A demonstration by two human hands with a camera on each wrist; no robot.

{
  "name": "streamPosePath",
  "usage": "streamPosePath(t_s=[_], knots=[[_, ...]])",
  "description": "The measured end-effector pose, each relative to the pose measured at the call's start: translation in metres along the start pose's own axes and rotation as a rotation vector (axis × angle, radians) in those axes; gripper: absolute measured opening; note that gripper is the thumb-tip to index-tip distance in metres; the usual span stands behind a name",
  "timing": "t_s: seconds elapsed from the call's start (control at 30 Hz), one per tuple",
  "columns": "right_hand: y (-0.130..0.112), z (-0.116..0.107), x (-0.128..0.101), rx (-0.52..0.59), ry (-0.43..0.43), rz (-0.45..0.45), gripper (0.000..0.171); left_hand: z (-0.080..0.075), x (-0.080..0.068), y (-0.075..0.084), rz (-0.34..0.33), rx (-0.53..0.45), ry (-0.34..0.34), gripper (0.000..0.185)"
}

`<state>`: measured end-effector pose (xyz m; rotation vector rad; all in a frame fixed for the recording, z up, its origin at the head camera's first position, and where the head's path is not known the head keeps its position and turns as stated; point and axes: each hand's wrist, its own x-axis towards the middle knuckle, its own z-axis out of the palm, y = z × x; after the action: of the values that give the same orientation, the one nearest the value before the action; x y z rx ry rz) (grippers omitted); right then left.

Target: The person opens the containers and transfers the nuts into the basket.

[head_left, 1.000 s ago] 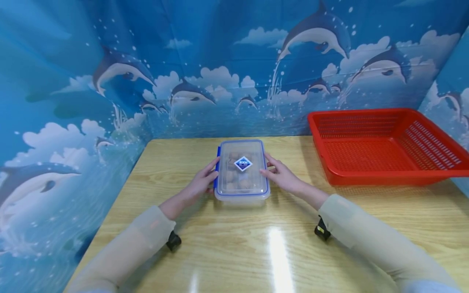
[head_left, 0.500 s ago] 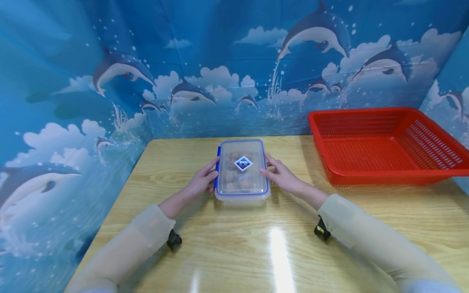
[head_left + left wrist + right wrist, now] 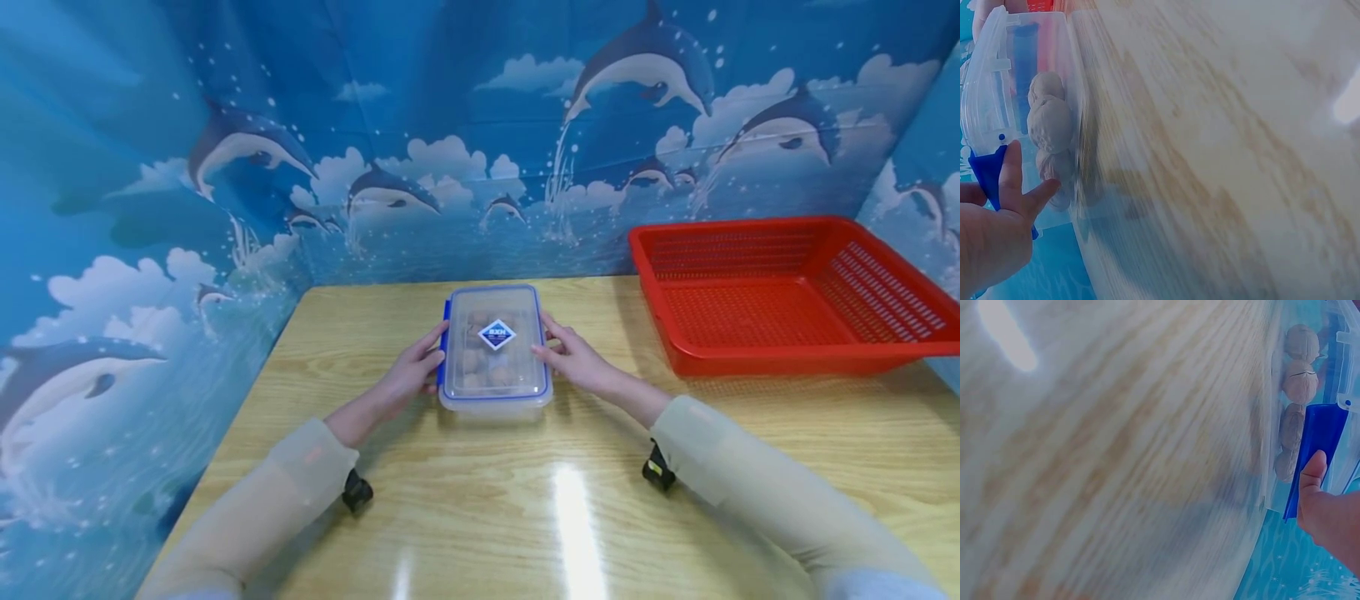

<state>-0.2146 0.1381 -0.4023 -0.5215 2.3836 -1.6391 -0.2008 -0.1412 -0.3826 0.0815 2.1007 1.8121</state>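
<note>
A clear plastic box (image 3: pixel 495 350) with a blue-rimmed lid and a diamond label stands on the wooden table (image 3: pixel 525 508). Walnuts (image 3: pixel 1050 122) show through its wall. My left hand (image 3: pixel 411 375) rests against the box's left side, with thumb and forefinger at the blue side clip (image 3: pixel 982 172). My right hand (image 3: pixel 577 360) lies against the right side, its thumb pressing on the other blue clip (image 3: pixel 1316 437). More walnuts (image 3: pixel 1300 381) sit behind that wall. The lid lies flat on the box.
A red slotted basket (image 3: pixel 750 365) stands at the back right of the table. Blue dolphin-print walls close in the left, back and right sides. The table's near part reflects a ceiling light.
</note>
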Motion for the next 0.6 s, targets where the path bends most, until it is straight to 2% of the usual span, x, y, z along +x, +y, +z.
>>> streamPosePath(t_s=[0.2, 0.47, 0.6], knots=[[0.000, 0.000, 0.000, -0.008, 0.000, 0.005, 0.067, 0.001, 0.002, -0.002, 0.017, 0.036, 0.013, 0.055], [-0.001, 0.001, 0.001, -0.021, -0.006, -0.013, 0.067, -0.002, 0.004, -0.009, 0.121, 0.258, 0.019, 0.053], [-0.001, 0.001, 0.000, -0.024, -0.001, -0.014, 0.066, -0.002, 0.007, -0.011, 0.229, 0.422, 0.014, 0.052]])
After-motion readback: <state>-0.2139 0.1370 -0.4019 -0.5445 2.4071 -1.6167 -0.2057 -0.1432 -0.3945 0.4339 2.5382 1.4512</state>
